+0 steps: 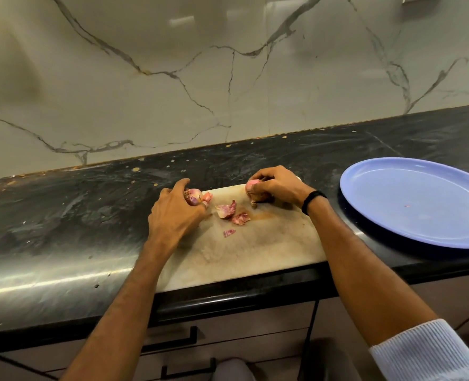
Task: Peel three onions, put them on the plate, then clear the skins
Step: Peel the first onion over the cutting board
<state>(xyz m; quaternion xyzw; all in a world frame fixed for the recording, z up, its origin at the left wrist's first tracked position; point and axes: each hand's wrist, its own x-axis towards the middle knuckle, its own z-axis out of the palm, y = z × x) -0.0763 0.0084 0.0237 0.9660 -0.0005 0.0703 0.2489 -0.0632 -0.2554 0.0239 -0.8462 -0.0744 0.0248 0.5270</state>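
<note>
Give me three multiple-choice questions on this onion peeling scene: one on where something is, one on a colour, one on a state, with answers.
1. Where does the plate sit relative to the cutting board? A: to its left. B: to its right. C: on top of it.
2. What colour is the plate? A: blue. B: red. C: white.
3. What is the right hand doing? A: lying flat on the counter. B: holding a knife. C: gripping an onion.
Answers: B, the plate lies beyond the board's right edge; A, its whole surface is blue; C, the fingers curl round an onion at the board's far edge.
</note>
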